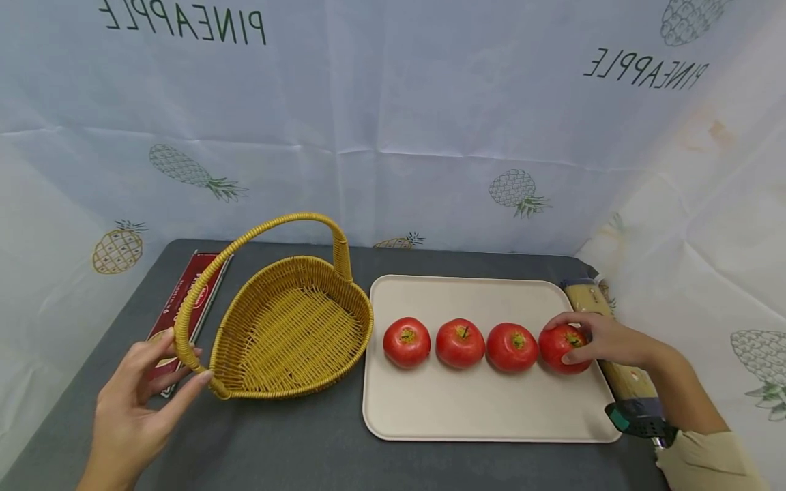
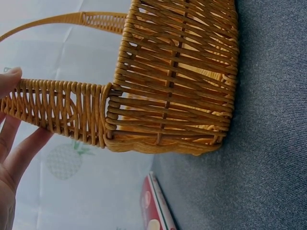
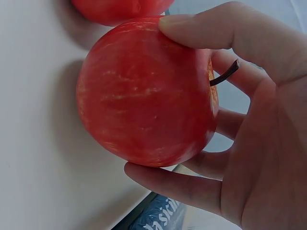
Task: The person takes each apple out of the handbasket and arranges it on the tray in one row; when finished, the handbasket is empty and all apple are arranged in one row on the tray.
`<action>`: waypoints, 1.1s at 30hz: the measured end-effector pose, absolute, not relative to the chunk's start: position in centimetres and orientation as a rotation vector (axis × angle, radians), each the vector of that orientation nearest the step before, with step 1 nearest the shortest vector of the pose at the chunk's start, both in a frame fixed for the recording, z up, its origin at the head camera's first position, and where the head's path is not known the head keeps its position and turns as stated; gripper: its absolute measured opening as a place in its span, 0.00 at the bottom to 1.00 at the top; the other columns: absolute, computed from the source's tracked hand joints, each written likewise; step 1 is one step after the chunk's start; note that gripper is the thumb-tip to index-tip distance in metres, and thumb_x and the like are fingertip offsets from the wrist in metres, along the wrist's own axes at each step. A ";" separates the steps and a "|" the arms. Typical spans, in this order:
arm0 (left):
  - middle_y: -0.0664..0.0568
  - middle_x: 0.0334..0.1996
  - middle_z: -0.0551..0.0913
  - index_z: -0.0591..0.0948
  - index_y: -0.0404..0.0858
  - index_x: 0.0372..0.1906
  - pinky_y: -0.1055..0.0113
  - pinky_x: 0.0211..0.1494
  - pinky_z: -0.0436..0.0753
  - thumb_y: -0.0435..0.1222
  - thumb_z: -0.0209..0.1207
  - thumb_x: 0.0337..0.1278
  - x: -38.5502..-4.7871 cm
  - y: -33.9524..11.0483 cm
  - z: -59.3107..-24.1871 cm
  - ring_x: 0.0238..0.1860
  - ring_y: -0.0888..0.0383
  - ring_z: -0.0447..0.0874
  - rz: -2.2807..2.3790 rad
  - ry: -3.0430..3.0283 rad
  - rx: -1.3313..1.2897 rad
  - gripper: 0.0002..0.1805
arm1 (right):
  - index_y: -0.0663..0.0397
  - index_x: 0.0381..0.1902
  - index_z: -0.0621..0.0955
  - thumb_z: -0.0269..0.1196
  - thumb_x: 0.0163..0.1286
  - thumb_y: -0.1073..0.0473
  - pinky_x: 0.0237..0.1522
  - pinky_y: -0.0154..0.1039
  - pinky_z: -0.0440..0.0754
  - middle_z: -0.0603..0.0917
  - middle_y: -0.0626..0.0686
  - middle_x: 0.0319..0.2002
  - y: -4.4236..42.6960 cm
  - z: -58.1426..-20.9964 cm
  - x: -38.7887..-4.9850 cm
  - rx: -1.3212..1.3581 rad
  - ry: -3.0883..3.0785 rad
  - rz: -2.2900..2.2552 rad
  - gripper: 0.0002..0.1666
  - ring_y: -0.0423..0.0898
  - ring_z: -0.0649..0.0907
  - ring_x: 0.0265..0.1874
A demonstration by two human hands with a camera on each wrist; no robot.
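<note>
A yellow-brown wicker basket (image 1: 301,341) with a tall arched handle stands on the left of the dark table. My left hand (image 1: 138,402) pinches the near lower part of that handle (image 2: 62,108) between thumb and fingers. Four would be too many to count, so several red apples (image 1: 407,342) sit in a row on a beige tray (image 1: 485,416). Around the rightmost apple (image 3: 148,96) curl the thumb and fingers of my right hand (image 1: 617,341). The apple's dark stem (image 3: 225,74) points toward the palm.
Left of the basket lies a flat red package (image 1: 184,300), partly behind the handle and hand. A yellowish package with dark ends (image 1: 629,382) lies along the tray's right edge, under the right forearm. White pineapple-print cloth (image 1: 430,102) hangs behind and at the sides.
</note>
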State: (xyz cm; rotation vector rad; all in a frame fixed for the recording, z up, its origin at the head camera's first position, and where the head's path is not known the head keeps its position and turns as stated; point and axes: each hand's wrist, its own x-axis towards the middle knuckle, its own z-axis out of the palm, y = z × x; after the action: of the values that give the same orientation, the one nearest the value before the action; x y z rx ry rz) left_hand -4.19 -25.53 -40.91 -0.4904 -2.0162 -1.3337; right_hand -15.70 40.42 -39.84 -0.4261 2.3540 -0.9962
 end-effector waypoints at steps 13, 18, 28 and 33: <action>0.61 0.52 0.80 0.69 0.19 0.67 0.84 0.51 0.83 0.49 0.69 0.50 -4.1 -25.5 -40.9 0.51 0.74 0.85 -1.305 -2.059 -0.450 0.47 | 0.55 0.62 0.76 0.71 0.61 0.53 0.40 0.36 0.90 0.78 0.62 0.58 40.4 -40.3 -15.8 -0.411 2.371 -0.935 0.32 0.42 0.78 0.49; 0.61 0.52 0.79 0.69 0.19 0.67 0.85 0.51 0.83 0.49 0.69 0.50 -4.1 -25.5 -40.9 0.51 0.74 0.86 -1.304 -2.064 -0.437 0.47 | 0.54 0.61 0.77 0.72 0.61 0.55 0.39 0.36 0.90 0.78 0.62 0.58 40.4 -40.5 -15.9 -0.453 2.362 -0.957 0.31 0.35 0.78 0.48; 0.61 0.52 0.80 0.69 0.18 0.67 0.84 0.51 0.83 0.49 0.69 0.50 -4.1 -25.5 -41.0 0.52 0.73 0.86 -1.313 -2.041 -0.454 0.47 | 0.54 0.61 0.76 0.73 0.59 0.55 0.41 0.38 0.91 0.77 0.63 0.58 40.2 -40.5 -16.3 -0.413 2.342 -0.966 0.33 0.51 0.77 0.52; 0.60 0.52 0.80 0.69 0.18 0.67 0.84 0.52 0.83 0.49 0.70 0.51 -4.1 -25.5 -41.0 0.52 0.73 0.86 -1.317 -2.029 -0.471 0.47 | 0.55 0.61 0.76 0.74 0.59 0.55 0.41 0.38 0.91 0.77 0.63 0.58 40.3 -40.6 -16.3 -0.404 2.335 -0.965 0.33 0.52 0.77 0.52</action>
State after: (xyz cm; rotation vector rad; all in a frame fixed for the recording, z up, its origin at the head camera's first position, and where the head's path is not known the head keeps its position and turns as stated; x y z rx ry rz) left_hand -4.13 -25.51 -41.02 -0.4708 -2.0293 -1.3172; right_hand -16.32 40.31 -40.64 -0.4036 2.3349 -0.9647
